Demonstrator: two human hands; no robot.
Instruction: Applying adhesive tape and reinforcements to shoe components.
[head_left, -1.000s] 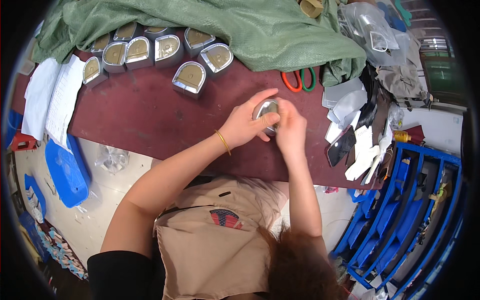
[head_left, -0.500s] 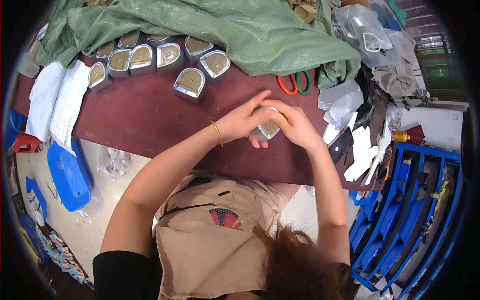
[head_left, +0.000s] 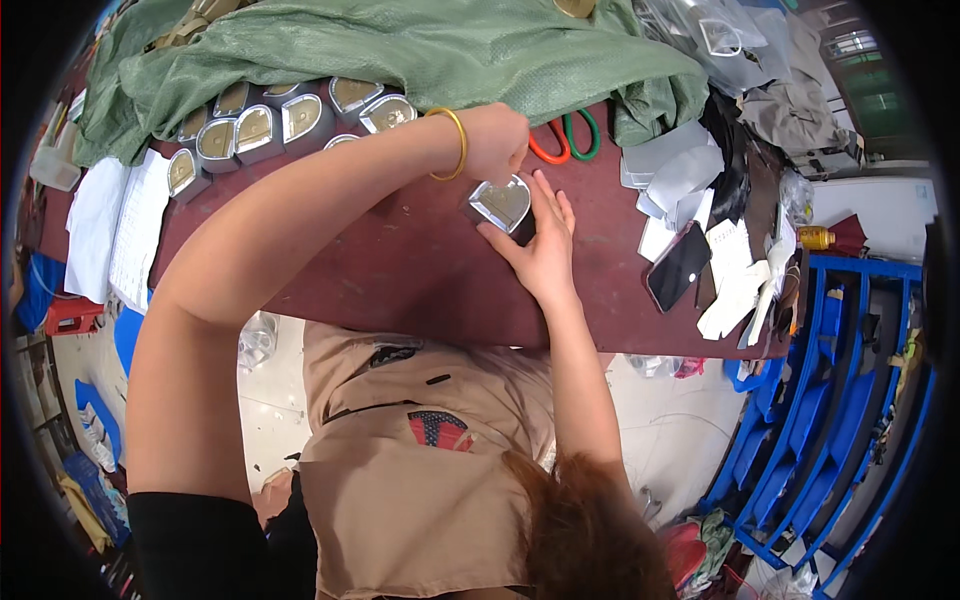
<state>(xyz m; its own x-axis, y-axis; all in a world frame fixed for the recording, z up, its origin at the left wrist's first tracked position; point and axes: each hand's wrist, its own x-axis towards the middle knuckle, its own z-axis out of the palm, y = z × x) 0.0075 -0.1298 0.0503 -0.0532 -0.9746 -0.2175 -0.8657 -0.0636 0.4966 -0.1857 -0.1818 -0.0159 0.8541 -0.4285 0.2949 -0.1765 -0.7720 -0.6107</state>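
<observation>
Right hand (head_left: 543, 250) clasps one D-shaped case (head_left: 503, 205); left hand (head_left: 496, 140) at its far edge, grip unclear. Similar cases (head_left: 256, 130) stand grouped; completion indeterminable.

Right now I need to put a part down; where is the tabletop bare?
Bare: the maroon tabletop between left forearm and front edge, and a strip between right hand and phone. Crowded: back left, with D-shaped blocks; right end, with phone and grey pieces.

The boxes (head_left: 502, 204) are silver and tan, the tabletop (head_left: 400, 270) maroon
</observation>
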